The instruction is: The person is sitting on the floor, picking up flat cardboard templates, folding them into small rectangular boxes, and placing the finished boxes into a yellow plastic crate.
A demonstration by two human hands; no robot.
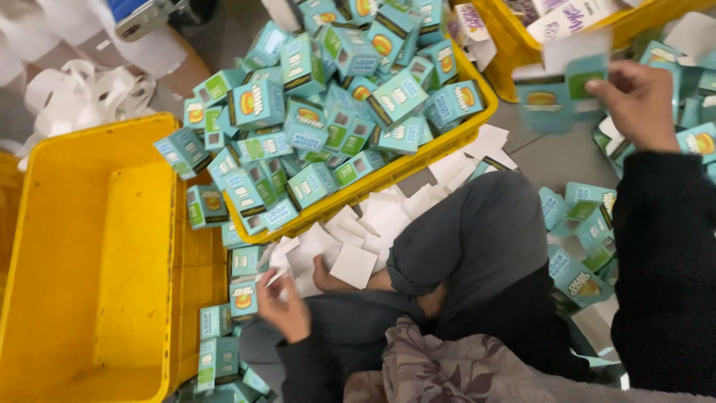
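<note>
Hands work on opposite sides of the seated person's lap: the right hand (640, 104) is raised far to the right, its grip pinched on the upper edge of a teal carton (563, 89), which hangs blurred to the left of the fingers with its broad face toward the camera and its long axis roughly level. The left hand (287, 310) sits low near the knee, fingers curled around a small white card (277, 275); how firmly it is clamped cannot be told from the blur. A folded teal box (243, 297) lies just beside that hand, on the floor, so the left is nearer to it. Loose white cards (358, 239) are strewn between the two hands, in front of the leg. Above them a yellow crate (418, 158) is heaped past its rim with teal boxes (328, 97). At left a second yellow crate (82, 261) shows bare yellow floor inside, with a few boxes along its right wall. More flat teal cartons (585, 239) lie near the right sleeve.
</note>
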